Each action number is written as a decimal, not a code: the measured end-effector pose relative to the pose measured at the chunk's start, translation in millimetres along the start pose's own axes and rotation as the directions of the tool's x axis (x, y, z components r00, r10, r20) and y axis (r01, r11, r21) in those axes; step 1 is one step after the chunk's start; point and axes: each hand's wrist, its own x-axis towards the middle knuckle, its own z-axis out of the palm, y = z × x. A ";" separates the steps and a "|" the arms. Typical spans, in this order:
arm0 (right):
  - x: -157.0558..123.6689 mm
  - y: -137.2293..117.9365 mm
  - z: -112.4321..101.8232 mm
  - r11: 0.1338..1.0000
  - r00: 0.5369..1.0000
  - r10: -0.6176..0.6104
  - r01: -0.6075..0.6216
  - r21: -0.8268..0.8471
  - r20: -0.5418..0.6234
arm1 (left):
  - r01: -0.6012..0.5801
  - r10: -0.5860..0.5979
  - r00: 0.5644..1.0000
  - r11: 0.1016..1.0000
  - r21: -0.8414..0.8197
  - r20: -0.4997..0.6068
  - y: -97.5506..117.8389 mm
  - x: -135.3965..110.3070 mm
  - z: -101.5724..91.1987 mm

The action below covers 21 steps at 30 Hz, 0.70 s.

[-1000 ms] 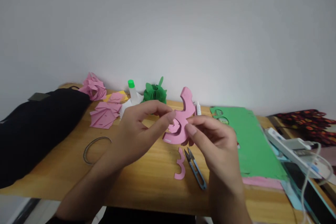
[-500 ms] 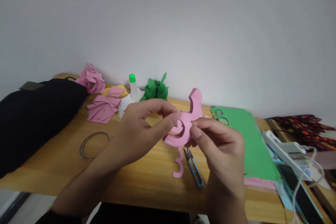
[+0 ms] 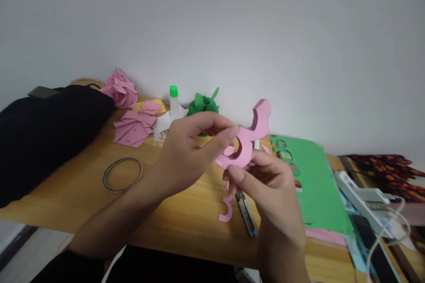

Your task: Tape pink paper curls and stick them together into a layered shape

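Note:
A thick stack of pink paper cut in a wavy shape [image 3: 245,146] is held up above the table. My left hand [image 3: 195,154] pinches its left side between thumb and fingers. My right hand [image 3: 268,181] grips its lower edge, thumb in front and fingers curled behind. Below, a flat wavy pink paper strip [image 3: 226,210] lies on the wood, its upper end hidden by my right fingers. Beside it lie blue thread snips [image 3: 246,216], their tips partly covered by my right hand.
A metal ring [image 3: 105,179], folded pink paper [image 3: 134,128], a green-capped glue bottle [image 3: 174,106] and a green paper ball [image 3: 195,108] sit left and behind. Green sheets [image 3: 318,185], a power strip [image 3: 357,199] and a phone [image 3: 380,247] lie right. Black fabric [image 3: 49,141] covers the far left.
My right hand has slid from the stack's right side down to its lower edge. The stack has risen slightly and shifted right, with my left hand still pinching it.

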 end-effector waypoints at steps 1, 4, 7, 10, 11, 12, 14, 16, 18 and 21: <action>0.2 1.0 0.4 1.000 1.000 -0.008 0.008 0.003 -0.003 | -0.001 0.001 1.000 1.000 0.006 0.000 0.0 -0.1 0.4; 0.4 2.8 0.6 0.995 0.993 -0.096 0.096 -0.001 -0.073 | -0.013 0.014 1.000 0.997 0.075 -0.018 2.0 -0.7 -0.2; -1.3 3.1 -0.4 0.985 0.962 -0.169 0.161 -0.054 -0.213 | -0.040 0.035 0.999 0.986 0.162 0.034 6.0 -2.0 -2.9; -4.0 3.0 -1.4 0.980 0.939 -0.199 0.182 -0.085 -0.282 | -0.052 0.030 0.993 0.978 0.202 0.110 8.7 -3.4 -4.2; -4.7 2.7 -1.6 0.979 0.938 -0.203 0.187 -0.082 -0.280 | -0.049 0.025 0.993 0.977 0.208 0.116 8.9 -3.7 -4.1; -5.2 2.4 -1.7 0.979 0.942 -0.204 0.191 -0.076 -0.265 | -0.047 0.023 0.993 0.976 0.213 0.115 8.9 -3.9 -3.8; -6.1 1.2 -1.7 0.980 0.953 -0.197 0.186 -0.068 -0.230 | -0.059 0.032 0.992 0.973 0.223 0.121 8.1 -4.1 -2.8; -7.2 0.1 -1.2 0.982 0.959 -0.185 0.171 -0.083 -0.216 | -0.093 0.063 0.990 0.965 0.245 0.127 6.7 -4.4 -1.4; -8.6 -0.4 -0.5 0.981 0.955 -0.177 0.153 -0.117 -0.236 | -0.147 0.122 0.987 0.939 0.311 0.101 5.5 -5.6 0.4; -11.1 0.2 0.8 0.974 0.933 -0.189 0.138 -0.180 -0.307 | -0.267 0.284 0.958 0.822 0.502 0.045 5.1 -8.8 3.2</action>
